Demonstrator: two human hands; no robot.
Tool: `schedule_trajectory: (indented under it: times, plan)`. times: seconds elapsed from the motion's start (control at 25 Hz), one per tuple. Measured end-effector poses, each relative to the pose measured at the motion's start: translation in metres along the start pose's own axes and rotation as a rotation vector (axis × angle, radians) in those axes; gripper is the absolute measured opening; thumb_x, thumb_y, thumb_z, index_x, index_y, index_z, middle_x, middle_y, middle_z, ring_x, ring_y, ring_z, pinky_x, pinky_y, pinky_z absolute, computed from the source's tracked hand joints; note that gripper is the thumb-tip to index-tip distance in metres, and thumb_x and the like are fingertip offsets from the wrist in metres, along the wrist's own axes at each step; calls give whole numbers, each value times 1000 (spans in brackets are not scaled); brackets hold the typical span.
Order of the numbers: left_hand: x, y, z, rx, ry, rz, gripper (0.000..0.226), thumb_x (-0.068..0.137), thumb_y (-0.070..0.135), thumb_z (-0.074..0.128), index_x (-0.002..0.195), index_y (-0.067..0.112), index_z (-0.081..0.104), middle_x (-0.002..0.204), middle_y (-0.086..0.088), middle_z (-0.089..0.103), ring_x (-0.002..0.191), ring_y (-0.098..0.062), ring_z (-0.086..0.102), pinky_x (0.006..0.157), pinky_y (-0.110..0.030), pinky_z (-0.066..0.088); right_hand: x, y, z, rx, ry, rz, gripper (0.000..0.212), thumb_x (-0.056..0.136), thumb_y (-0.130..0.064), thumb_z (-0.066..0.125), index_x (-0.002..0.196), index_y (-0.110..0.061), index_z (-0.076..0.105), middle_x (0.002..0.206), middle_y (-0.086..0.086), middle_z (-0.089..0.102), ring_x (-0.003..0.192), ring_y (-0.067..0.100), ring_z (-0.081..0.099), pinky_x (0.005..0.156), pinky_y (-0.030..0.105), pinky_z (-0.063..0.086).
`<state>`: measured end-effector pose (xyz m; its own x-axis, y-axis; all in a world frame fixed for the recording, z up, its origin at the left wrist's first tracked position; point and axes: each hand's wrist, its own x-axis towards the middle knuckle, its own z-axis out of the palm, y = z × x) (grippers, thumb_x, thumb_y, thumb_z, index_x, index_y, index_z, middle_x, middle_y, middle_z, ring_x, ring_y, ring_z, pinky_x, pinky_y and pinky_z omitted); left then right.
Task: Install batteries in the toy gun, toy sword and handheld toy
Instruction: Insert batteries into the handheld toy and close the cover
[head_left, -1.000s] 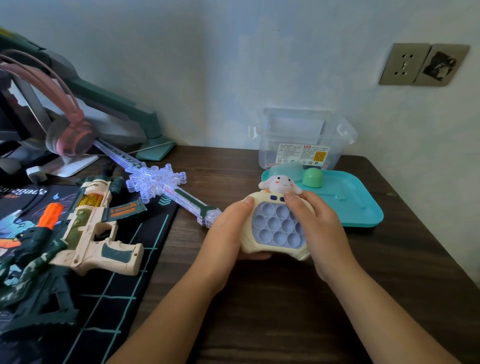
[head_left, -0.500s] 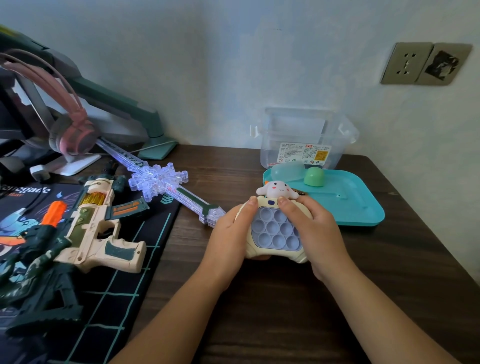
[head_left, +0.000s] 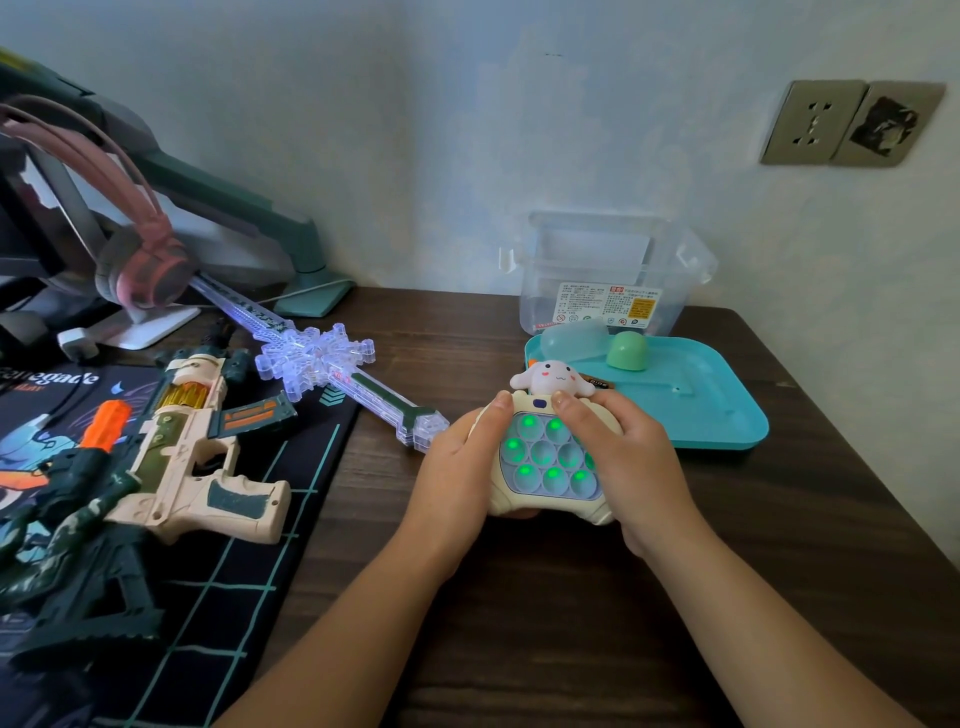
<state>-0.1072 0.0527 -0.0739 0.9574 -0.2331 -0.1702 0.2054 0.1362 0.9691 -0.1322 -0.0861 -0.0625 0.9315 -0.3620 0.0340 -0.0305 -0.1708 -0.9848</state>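
I hold the cream handheld toy (head_left: 550, 467) with both hands above the dark wooden desk. Its round bubbles glow green and a white puppy figure sits on top. My left hand (head_left: 452, 467) grips its left side, thumb near the top. My right hand (head_left: 634, 462) grips the right side, thumb resting by the upper bubbles. The clear toy sword (head_left: 332, 364) lies diagonally to the left, its blade lit pale blue. The beige and green toy gun (head_left: 192, 457) lies on the dark desk mat at the left.
A teal tray (head_left: 717, 410) with a green capsule (head_left: 627, 352) sits behind my right hand, a clear plastic box (head_left: 602, 275) behind it against the wall. A dark green toy gun (head_left: 67, 540) lies at the far left. Pink headphones (head_left: 140, 260) hang at the back left.
The handheld toy's bubbles have lit up green; they were unlit before. My hands drew the toy slightly closer and shifted their thumbs onto its top.
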Motion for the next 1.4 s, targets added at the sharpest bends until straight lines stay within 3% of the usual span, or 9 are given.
schedule_trajectory:
  times: [0.28,0.56,0.72,0.84,0.92,1.08,1.2,1.32,1.4]
  plan:
    - [1,-1,-1,16,-13,20,36,97,50,51,106,24,75,105,-4,77,100,-25,73,93,-55,54,0,-1,0,3,-5,-1,22,84,-46,63,97,-28,65,98,-8,70,93,8,67,71,24,56]
    - [3,-3,-2,21,-12,28,37,98,47,49,108,22,74,103,0,77,101,-20,73,95,-42,54,2,2,2,-48,6,-15,26,84,-50,60,98,-29,63,101,-8,67,98,12,64,83,34,56]
    - [3,-2,-3,15,-25,32,40,99,46,48,112,18,73,105,-2,77,101,-20,73,98,-46,53,1,0,2,-25,-15,-14,15,90,-47,54,89,-33,60,93,-15,66,92,5,63,71,20,51]
    - [2,-2,-2,7,-32,49,40,101,42,46,112,15,73,106,-4,77,102,-21,72,99,-46,52,-2,-3,1,26,-40,7,19,93,-45,50,81,-33,60,78,-25,64,79,-9,61,59,9,42]
    - [2,-2,-2,6,-30,54,39,101,42,46,112,15,73,106,-3,77,102,-21,72,98,-45,53,-2,-3,1,18,-45,-10,17,93,-43,52,82,-32,60,79,-24,64,77,-13,60,54,6,44]
    - [2,-2,-2,24,-19,66,37,100,43,47,109,18,73,103,0,77,99,-18,73,92,-39,55,-1,-2,2,-36,-19,-44,12,89,-44,58,83,-33,57,88,-18,62,87,2,61,62,12,45]
    - [2,-1,-2,28,-16,71,36,100,42,47,106,19,73,99,1,78,95,-15,74,83,-31,55,-2,-2,2,-62,-1,-46,12,87,-46,60,85,-35,57,90,-19,61,89,3,60,65,14,45]
    - [1,0,-1,6,-24,40,35,99,44,49,106,19,73,98,-3,78,91,-21,75,76,-40,60,-3,-1,1,-28,2,-28,18,85,-47,62,93,-32,63,95,-13,67,90,5,65,66,18,53]
    - [1,-1,-1,12,-23,48,34,99,44,49,104,21,73,96,0,78,90,-18,75,73,-36,60,-3,-2,1,-30,8,-29,18,85,-46,62,93,-31,64,96,-12,68,91,5,65,67,18,53]
